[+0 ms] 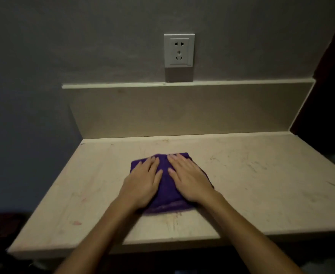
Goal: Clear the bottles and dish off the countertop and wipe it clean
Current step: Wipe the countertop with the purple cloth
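Head view: pale stone countertop [251, 194] fills the lower half, running left-right, with a low backsplash [182, 111] behind it and a grey wall carrying a wall socket [179, 50] above. No bottles or dish visible on the surface, so my read is the clearing part is done and we're in the wipe step. Scuffs and reddish marks show on the stone: a pink smear [77, 222] near the front-left edge, scratchy streaks [255, 167] to the right, drip-like marks [172, 220] just in front of the cloth. Purple cloth [165, 186] lies folded, roughly centred left-right, mid-depth, its long axis running front to back, away from the person. Both hands sit on top of it side by side: left hand [142, 180] on the left half, right hand [188, 178] on the right half, a strip of cloth showing between them. Fingers of both are flat, extended and held fairly close together, palms pressing down; nothing gripped, just pinning the cloth to the stone. Fingertips point toward the backsplash and reach close to the cloth's far edge. Key relation: cloth is directly under both palms, equally near each hand, dirty areas lie to both sides and toward the front edge. Next stroke probably needs a lateral or pull-back slide with pressure kept on. Risk: cloth bunching or unfolding under uneven push.
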The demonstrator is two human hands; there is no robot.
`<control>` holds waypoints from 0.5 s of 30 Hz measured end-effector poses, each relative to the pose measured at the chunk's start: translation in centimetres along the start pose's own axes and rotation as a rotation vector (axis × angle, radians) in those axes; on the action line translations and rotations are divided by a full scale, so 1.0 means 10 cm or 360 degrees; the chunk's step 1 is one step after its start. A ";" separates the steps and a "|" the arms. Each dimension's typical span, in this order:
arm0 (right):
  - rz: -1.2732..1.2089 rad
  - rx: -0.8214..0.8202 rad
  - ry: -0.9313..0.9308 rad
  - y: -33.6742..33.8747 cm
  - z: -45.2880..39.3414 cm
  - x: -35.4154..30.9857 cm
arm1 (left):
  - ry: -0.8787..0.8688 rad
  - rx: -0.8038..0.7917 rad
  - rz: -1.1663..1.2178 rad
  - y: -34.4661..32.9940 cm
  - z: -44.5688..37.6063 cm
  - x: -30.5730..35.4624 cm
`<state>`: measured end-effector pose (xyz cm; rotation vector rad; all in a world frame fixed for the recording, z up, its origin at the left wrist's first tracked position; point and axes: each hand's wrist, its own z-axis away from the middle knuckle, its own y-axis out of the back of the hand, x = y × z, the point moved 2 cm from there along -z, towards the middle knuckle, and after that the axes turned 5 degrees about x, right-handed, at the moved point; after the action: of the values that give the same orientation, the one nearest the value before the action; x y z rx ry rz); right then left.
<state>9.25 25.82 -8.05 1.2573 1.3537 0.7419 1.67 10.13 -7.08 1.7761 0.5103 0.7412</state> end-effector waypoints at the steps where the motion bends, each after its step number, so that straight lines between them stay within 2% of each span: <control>1: -0.0003 0.0015 -0.0026 -0.03 -0.27 0.10 | 0.0005 -0.0005 -0.0018 -0.04 -0.30 -0.07; 4: 0.0034 0.0064 -0.0105 -0.14 -0.89 0.38 | 0.0001 -0.0038 -0.0084 -0.20 -1.01 -0.22; 8: 0.0117 0.0137 -0.0117 -0.21 -1.15 0.54 | 0.0000 0.0044 -0.0112 -0.31 -1.31 -0.28; 12: 0.0085 0.0069 -0.0125 -0.11 -0.98 0.47 | 0.0025 0.0038 -0.0094 -0.32 -1.21 -0.23; 15: 0.0031 0.0002 -0.0095 0.04 -0.45 0.43 | -0.0022 -0.0026 0.0022 -0.22 -0.78 0.03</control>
<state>5.72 31.01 -7.97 1.2854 1.2954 0.7117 -3.54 16.36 -7.41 1.7700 0.4818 0.7399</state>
